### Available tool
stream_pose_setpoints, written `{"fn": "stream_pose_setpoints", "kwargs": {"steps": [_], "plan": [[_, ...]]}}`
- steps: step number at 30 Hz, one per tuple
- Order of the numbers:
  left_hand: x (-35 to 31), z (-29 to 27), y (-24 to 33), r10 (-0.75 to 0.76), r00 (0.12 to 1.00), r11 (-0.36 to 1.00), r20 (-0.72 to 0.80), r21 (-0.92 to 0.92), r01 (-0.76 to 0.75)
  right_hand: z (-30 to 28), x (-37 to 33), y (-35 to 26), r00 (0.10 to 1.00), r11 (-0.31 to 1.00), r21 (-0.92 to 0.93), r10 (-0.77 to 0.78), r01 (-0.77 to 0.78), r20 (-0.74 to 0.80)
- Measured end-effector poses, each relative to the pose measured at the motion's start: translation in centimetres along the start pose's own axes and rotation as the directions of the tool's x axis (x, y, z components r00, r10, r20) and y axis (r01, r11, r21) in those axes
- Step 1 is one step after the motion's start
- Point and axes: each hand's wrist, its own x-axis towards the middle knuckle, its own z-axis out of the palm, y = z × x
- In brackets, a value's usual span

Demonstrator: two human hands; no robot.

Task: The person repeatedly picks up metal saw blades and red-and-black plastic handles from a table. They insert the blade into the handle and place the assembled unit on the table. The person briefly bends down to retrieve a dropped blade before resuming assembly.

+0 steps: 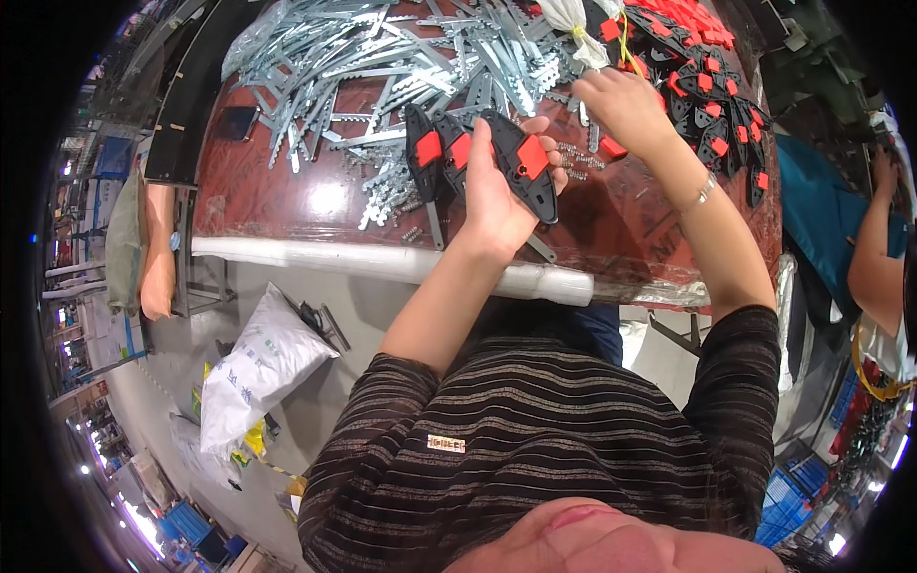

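Note:
A black pointed plastic housing with a red block [541, 199] lies in my left hand [497, 196], whose fingers and thumb are wrapped round its sides. Just left of it on the table are two similar black housings with red blocks [420, 177]; notched metal strips show beneath them. My right hand [621, 107] reaches to the far side, beside the heap of notched metal strips [382, 62]. Its fingers are bent and close together; whatever they pinch is too small to make out. Small coil springs [578, 158] and a loose red block [612, 146] lie below this hand.
More black housings with red blocks [712, 105] are piled at the far right of the red-brown table [287, 205]. A tied white bag [573, 29] stands at the back. White padding [382, 260] runs along the near edge. A white sack [263, 368] sits on the floor. Another person's arm [874, 253] is at right.

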Motion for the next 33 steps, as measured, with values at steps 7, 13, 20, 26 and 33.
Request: {"fn": "stream_pose_setpoints", "kwargs": {"steps": [7, 13, 20, 26, 33], "plan": [[-0.4, 0.0, -0.4, -0.007, 0.990, 0.995, -0.141, -0.097, -0.007, -3.9, -6.9, -3.5, 0.529, -0.029, 0.964, 0.831, -0.265, 0.171], [0.5, 0.1, -1.5, -0.001, 0.990, 0.997, -0.143, -0.079, -0.010, -5.3, -11.7, -8.9, 0.433, -0.583, 0.797, 0.766, 0.156, 0.476], [0.3, 0.6, -1.6, 0.115, 0.981, 0.983, -0.154, -0.127, -0.135, -6.7, -13.2, -13.8, 0.404, -0.688, 0.699, 0.706, 0.195, 0.582], [0.1, 0.5, -1.6, 0.152, 0.970, 0.956, -0.190, -0.220, -0.193, -7.9, -14.0, -15.7, 0.370, -0.589, 0.782, 0.786, 0.204, 0.496], [-0.1, 1.3, -1.8, 0.219, 0.954, 0.955, -0.205, -0.155, -0.252, -8.2, -14.5, -16.5, 0.453, -0.468, 0.871, 0.815, 0.148, 0.361]]}}
